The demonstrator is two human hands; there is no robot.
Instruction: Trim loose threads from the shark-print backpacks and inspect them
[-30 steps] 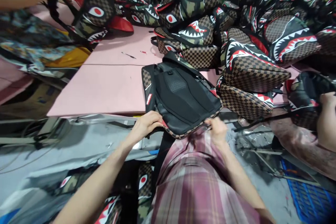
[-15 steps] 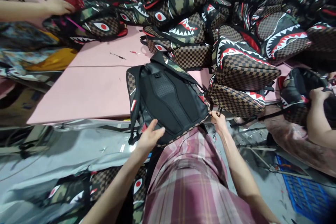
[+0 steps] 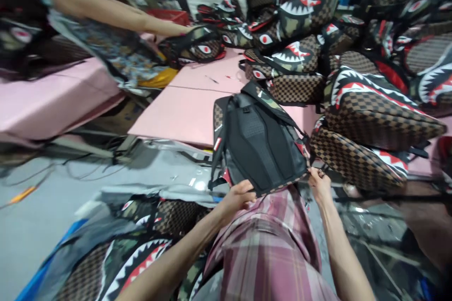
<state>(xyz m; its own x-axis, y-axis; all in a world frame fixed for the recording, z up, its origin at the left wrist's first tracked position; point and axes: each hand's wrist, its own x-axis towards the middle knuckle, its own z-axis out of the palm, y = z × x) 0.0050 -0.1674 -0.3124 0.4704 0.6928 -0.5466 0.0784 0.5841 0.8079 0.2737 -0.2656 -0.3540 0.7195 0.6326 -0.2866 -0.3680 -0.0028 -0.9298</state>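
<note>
A black-backed backpack (image 3: 261, 141) is lying over the near edge of the pink table (image 3: 176, 117), its padded back facing up and its bottom edge jutting past the table toward the person. The left hand (image 3: 240, 196), just off the table's near edge, is pinching that bottom edge, fingers bent and nearly together. The right hand (image 3: 320, 183), also in front of the table, is pinching the bottom right corner between thumb and fingers pressed close; whether it is holding the small dark thing at its fingers, I cannot tell. Two patterned bags (image 3: 374, 108) are resting stacked on the table's right side, while a co-worker's arm (image 3: 141, 21) is reaching toward another bag (image 3: 201, 47) at the table's far left.
</note>
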